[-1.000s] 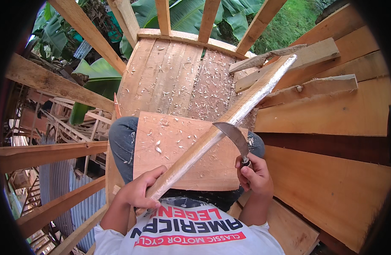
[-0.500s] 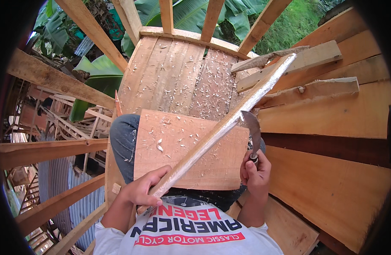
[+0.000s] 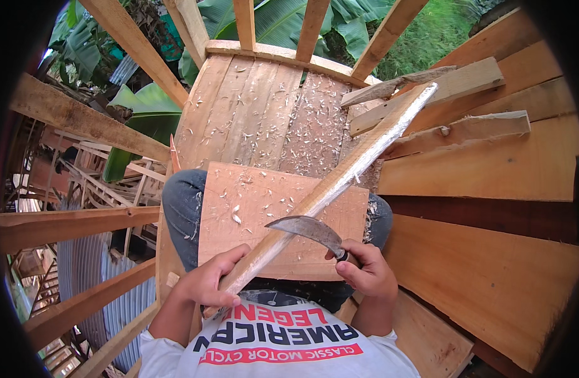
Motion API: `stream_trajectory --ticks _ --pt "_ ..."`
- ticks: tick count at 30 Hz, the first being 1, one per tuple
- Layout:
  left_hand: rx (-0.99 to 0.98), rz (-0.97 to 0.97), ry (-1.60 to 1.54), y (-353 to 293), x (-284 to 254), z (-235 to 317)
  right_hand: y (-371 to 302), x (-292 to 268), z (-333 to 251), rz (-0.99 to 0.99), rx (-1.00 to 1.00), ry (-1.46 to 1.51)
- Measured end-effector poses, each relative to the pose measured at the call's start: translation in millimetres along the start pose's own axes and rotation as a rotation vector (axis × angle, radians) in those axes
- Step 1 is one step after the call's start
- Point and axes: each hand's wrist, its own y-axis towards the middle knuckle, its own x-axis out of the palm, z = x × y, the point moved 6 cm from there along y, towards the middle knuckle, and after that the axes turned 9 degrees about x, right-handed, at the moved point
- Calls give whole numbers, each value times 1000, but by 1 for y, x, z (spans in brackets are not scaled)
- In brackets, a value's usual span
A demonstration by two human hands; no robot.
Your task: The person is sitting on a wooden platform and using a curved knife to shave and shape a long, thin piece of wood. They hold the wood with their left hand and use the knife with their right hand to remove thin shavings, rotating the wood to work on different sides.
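My left hand (image 3: 215, 277) is closed round the near end of a long wooden stick (image 3: 346, 170), which slants up to the right away from me. Its upper right face is pale and freshly shaved. My right hand (image 3: 367, 267) grips the dark handle of a curved knife (image 3: 311, 228). The blade points left and lies across the stick not far from my left hand. Under the stick, a flat wooden board (image 3: 239, 195) rests on my lap, with curled shavings on it.
Shavings lie over the plank floor (image 3: 245, 107) ahead. Rough wood offcuts (image 3: 465, 132) sit at the right beside wide planks (image 3: 478, 277). Upright wooden posts (image 3: 311, 28) ring the far and left sides, with banana leaves (image 3: 151, 104) and corrugated sheets (image 3: 119, 302) beyond them.
My right hand has turned and brought the knife from the stick's middle down toward my left hand; the blade now points left instead of up. The stick and left hand stay nearly still.
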Motion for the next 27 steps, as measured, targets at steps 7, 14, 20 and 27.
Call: stream_trajectory --ticks 7,14,20,27 --pt "17 51 -159 4 6 -2 -1 -17 5 133 170 146" --pt "27 66 -182 1 6 -5 -3 -20 8 179 157 155" --pt "25 45 -242 3 7 -2 1 -13 6 213 43 138" --pt "27 35 -244 2 4 -6 3 -26 11 206 56 205"
